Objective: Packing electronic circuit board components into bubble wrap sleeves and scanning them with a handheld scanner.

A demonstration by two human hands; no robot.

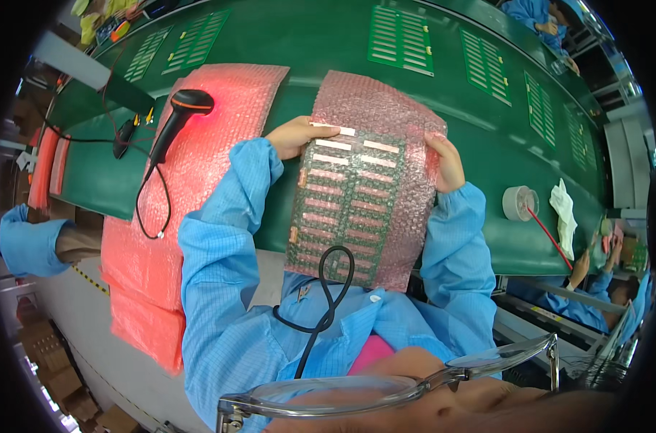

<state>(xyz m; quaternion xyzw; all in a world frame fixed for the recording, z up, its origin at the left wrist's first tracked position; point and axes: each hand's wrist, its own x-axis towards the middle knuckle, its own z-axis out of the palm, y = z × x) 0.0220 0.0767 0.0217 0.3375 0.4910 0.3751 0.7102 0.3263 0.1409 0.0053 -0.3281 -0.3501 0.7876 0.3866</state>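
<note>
A pink bubble wrap bag [371, 101] is held up in front of me, its lower end close to my body. Through its bubbles shows a green circuit board panel [349, 195] with two columns of pale slots. My left hand [297, 137] is closed on the left upper edge of the panel and bag, thumb lying across the top slot. At the bag's right edge my right hand [447, 160] grips the film, its thumb on the front; the fingers behind are hidden. A black cable loop [335, 289] hangs before the bag's lower end.
Pink bubble wrap bags [234, 101] lie to the left, a lit barcode scanner [180, 130] on them. Several green panels [401, 40] line the far green bench. At right are a round tub [517, 203] with a red stick and a white tissue [562, 216]. Other people sit nearby.
</note>
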